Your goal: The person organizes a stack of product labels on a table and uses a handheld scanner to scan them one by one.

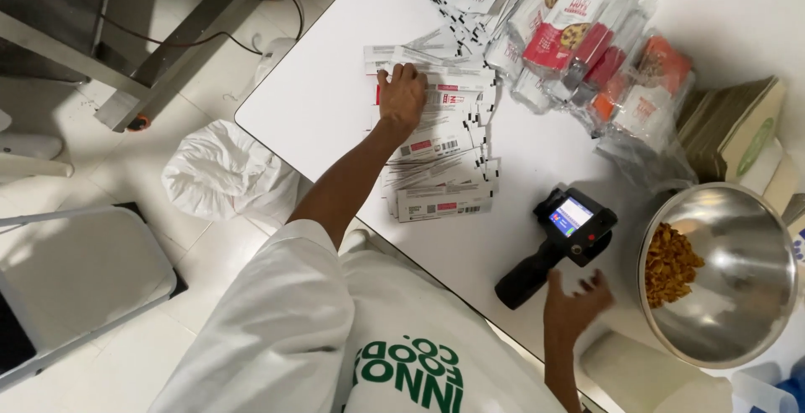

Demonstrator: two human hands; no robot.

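Observation:
My left hand point(401, 94) reaches out over the white table point(319, 103) and lies palm down on a fanned row of flat white pouches point(440, 174) with red labels, fingers bent onto the far ones. My right hand point(574, 308) hovers near the table's near edge, blurred, with its fingers spread and nothing in it. Just beyond its fingertips lies a black handheld printer point(558, 241) with a small lit screen, which the hand does not touch.
A steel bowl point(738, 212) holding golden-brown snack pieces stands at the right. Filled clear-and-red packets point(587, 44) are heaped at the far side, brown flat bags point(729, 124) beside them. On the floor are a white plastic bag point(222, 170) and a grey chair point(75, 279).

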